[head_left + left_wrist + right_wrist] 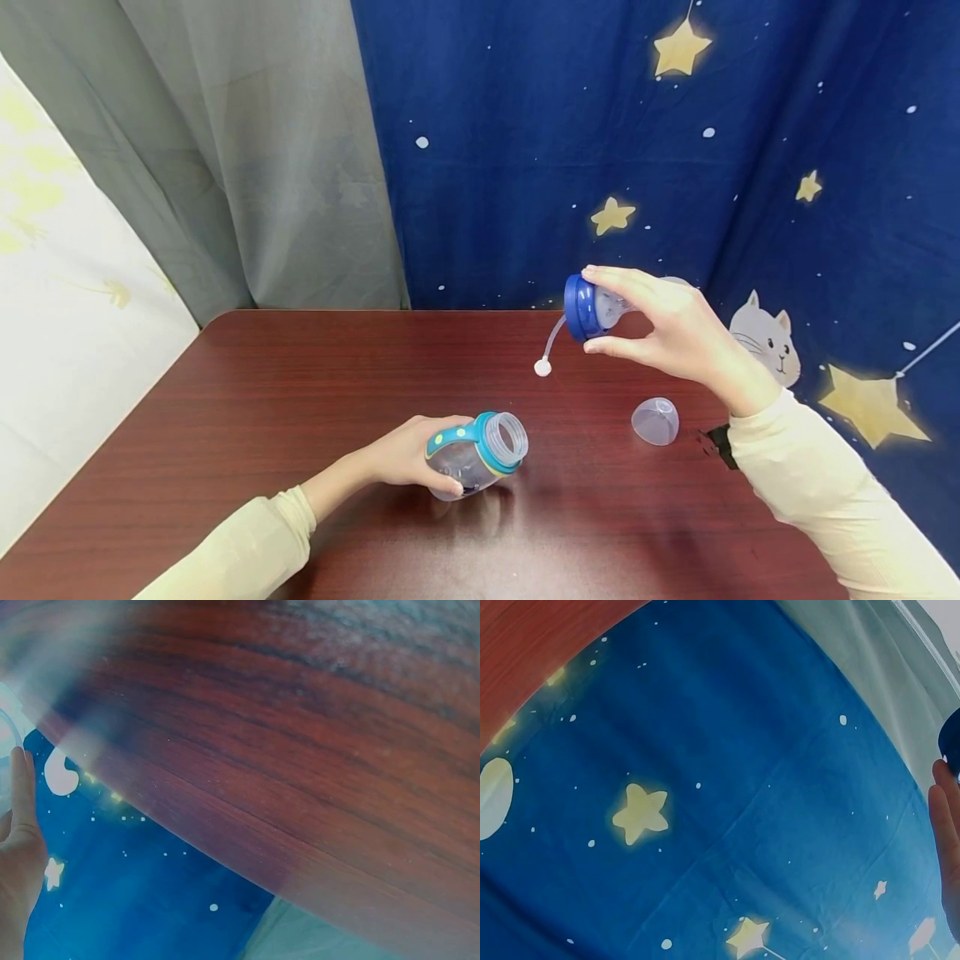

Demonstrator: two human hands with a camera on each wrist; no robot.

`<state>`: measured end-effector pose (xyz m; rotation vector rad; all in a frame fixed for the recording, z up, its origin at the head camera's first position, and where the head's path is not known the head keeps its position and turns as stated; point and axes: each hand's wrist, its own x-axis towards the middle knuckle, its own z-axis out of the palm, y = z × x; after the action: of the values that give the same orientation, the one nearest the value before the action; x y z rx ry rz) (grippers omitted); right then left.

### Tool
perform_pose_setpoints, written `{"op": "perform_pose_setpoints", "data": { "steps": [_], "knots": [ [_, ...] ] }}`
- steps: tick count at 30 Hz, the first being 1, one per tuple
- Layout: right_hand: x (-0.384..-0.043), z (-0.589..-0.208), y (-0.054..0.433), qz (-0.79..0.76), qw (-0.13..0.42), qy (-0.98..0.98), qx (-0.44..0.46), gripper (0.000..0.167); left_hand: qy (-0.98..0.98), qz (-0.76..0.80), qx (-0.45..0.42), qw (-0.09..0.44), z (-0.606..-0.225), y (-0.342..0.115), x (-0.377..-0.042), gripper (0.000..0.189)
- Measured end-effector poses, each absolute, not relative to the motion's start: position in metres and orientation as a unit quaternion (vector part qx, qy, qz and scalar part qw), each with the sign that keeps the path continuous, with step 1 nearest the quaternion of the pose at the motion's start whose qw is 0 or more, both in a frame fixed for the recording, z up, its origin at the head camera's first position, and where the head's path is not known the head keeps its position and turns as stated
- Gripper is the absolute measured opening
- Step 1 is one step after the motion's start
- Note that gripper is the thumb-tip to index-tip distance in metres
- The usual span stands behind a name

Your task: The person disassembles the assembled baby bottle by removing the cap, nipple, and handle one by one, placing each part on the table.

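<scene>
Over the near middle of the dark red table (337, 358), the clear bottle (472, 473) is tilted in the left hand (408, 454), thumb curled on its near side by the teal handle (450, 435). Base contact with the wood: cannot tell. Long axis runs from base at lower left to mouth (510, 437) at upper right; the uncovered mouth points right, away from the left palm.

Up and to the right, the right hand (667, 321) pinches the blue collar (581, 308) between thumb and fingers. The collar's underside faces left; its straw (553, 337) droops down-left to a white end (542, 367), above and slightly right of the mouth, not touching it. Judgement: this offset between mouth and straw end is the governing relation.

Clear dome cap (655, 422) sits on the table, nearer the right hand.
</scene>
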<state>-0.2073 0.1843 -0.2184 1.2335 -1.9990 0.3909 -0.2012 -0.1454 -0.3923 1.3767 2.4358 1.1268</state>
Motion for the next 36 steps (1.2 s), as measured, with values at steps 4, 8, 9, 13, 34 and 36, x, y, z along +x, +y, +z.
{"op": "perform_pose_setpoints", "data": {
  "steps": [4,8,9,13,34,36],
  "knots": [
    [-0.206,-0.220,0.188,0.157,0.365,-0.789,0.469,0.067,0.805,0.374,0.457,0.063,-0.392,-0.146,-0.201,0.067],
    [-0.205,-0.222,0.192,0.155,0.358,-0.799,0.458,0.068,0.806,0.372,0.456,0.061,-0.392,-0.145,-0.201,0.067],
    [-0.205,-0.222,0.193,0.155,0.357,-0.800,0.457,0.068,0.806,0.372,0.456,0.060,-0.391,-0.145,-0.201,0.067],
    [-0.205,-0.223,0.195,0.153,0.356,-0.804,0.452,0.068,0.808,0.368,0.457,0.051,-0.390,-0.145,-0.201,0.068],
    [-0.206,-0.258,0.206,0.140,0.324,-0.829,0.433,0.069,0.804,0.374,0.458,0.057,-0.393,-0.145,-0.202,0.066],
    [-0.207,-0.261,0.206,0.141,0.321,-0.830,0.434,0.069,0.803,0.375,0.459,0.059,-0.394,-0.145,-0.202,0.066]
  ]
}}
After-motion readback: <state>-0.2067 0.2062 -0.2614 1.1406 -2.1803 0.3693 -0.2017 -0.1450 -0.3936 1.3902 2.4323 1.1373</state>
